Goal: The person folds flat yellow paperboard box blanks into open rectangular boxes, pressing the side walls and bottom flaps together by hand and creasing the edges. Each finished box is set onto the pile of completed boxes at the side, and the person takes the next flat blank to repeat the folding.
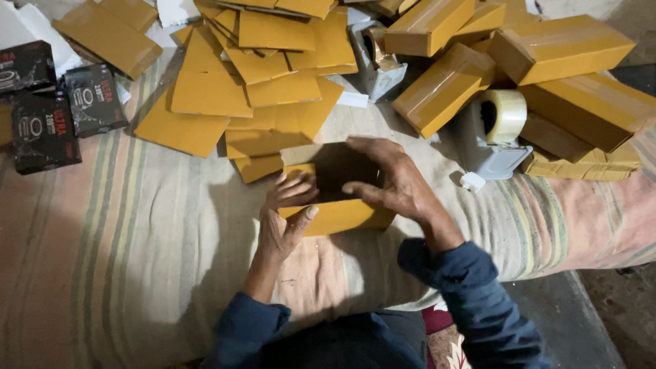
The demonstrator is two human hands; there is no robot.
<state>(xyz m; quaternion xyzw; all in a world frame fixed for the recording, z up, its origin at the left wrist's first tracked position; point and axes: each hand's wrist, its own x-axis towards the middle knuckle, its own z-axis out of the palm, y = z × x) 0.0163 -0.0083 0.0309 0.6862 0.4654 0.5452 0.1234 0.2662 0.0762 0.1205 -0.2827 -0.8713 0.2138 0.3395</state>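
Note:
An open yellow cardboard box (339,217) sits on a striped cloth (123,232) in front of me. My left hand (285,213) presses its left side, thumb on the front wall and fingers on the left flap. From the right, my right hand (391,179) reaches over the dark opening, fingers spread along the far and right edges, thumb on the front rim. Both sleeves are dark blue.
Flat yellow box blanks (253,89) lie piled just behind the box. Taped yellow boxes (560,48) are heaped at the back right. A grey tape dispenser (493,133) with a clear roll stands right of my hand. Black product packs (61,102) lie at the far left.

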